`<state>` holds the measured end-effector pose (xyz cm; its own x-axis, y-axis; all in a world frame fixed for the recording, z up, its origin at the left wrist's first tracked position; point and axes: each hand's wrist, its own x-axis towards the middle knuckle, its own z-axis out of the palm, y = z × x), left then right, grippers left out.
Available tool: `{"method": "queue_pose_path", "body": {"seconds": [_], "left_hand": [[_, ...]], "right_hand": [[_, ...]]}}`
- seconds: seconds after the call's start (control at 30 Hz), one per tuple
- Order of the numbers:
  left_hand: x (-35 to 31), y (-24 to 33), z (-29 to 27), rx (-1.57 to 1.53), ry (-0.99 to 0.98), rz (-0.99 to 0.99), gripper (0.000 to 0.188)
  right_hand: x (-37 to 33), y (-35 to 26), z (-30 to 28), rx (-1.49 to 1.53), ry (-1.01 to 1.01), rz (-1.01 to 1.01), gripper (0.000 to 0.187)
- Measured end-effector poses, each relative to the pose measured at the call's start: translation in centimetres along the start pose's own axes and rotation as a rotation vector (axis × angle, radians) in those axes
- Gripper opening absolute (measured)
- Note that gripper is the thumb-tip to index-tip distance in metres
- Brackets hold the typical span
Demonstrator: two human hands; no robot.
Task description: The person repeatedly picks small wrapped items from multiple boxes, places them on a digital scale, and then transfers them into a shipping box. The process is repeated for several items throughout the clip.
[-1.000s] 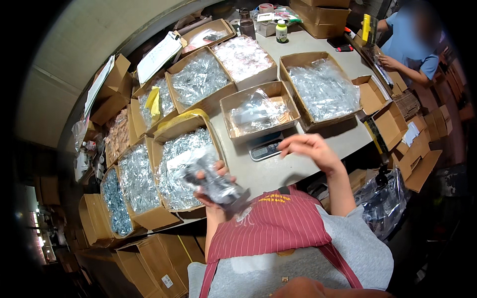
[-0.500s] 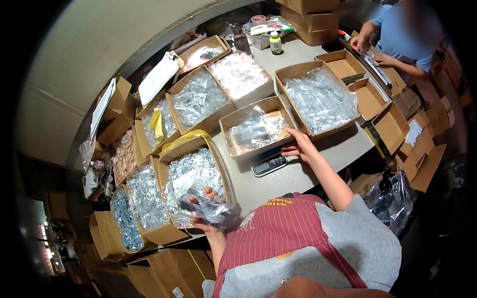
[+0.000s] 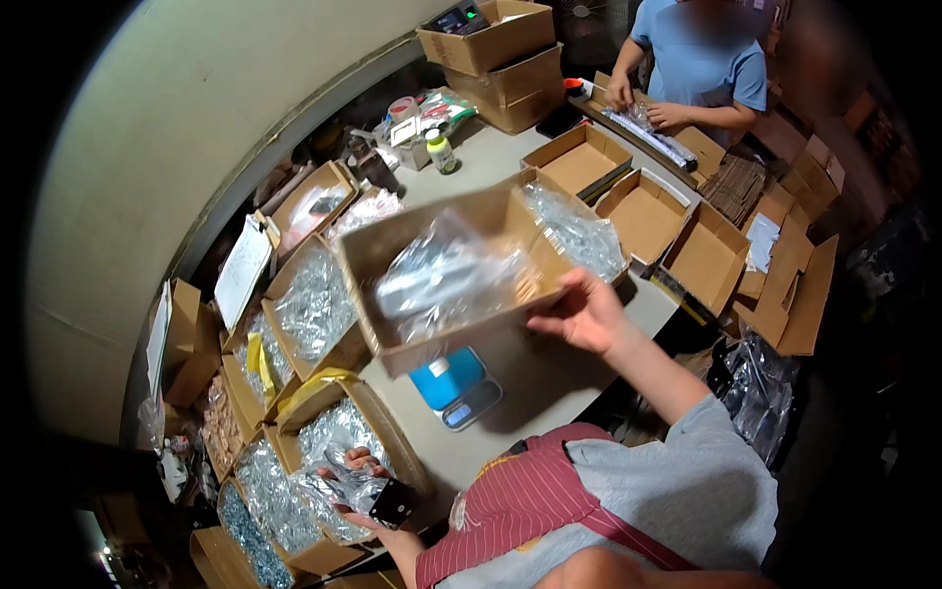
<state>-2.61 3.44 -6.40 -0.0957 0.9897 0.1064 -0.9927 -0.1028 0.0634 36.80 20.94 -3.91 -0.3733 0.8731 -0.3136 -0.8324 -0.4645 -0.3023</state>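
Your right grip (image 3: 589, 319) is pinched closed on the near right corner of the cardboard box (image 3: 432, 348) — the box itself lies at ten o'clock from that grip, clear plastic bags (image 3: 442, 270) inside. At eight o'clock from it, the blue scale (image 3: 447, 377) sits on the bench (image 3: 548, 378). Your left grip (image 3: 363, 491) is curled around a bagged black part (image 3: 392, 504) — dark end at four o'clock.

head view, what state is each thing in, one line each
Raised box: open, held up, bags inside
Right hand: closed on its corner
Left hand: closed around a clear bag
Scale: partly hidden
Bottle: standing, capped
Shallow boxes: open-topped
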Motion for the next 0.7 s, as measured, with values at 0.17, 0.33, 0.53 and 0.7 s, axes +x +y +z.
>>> {"method": "queue_pose_path", "body": {"seconds": [0.17,0.33,0.53,0.7], "left_hand": [[3.0,-0.9,1.2,0.268,0.049,0.088,0.043],[7.2,-1.0,2.1,0.542,0.033,-0.012,0.045],[14.8,-4.1,3.4,0.602,0.202,-0.124,0.048],[22.2,-9.5,5.0,0.697,0.275,-0.308,0.046]], "right_hand": [[1.1,-13.2,0.5,-0.218,0.065,-0.463,0.051],[6.9,-24.1,-2.9,-0.786,0.318,-1.007,0.070],[13.0,-30.0,-8.3,-1.756,0.841,-1.217,0.101],[12.6,-33.1,-9.3,-1.790,0.767,-1.238,0.096]]}}
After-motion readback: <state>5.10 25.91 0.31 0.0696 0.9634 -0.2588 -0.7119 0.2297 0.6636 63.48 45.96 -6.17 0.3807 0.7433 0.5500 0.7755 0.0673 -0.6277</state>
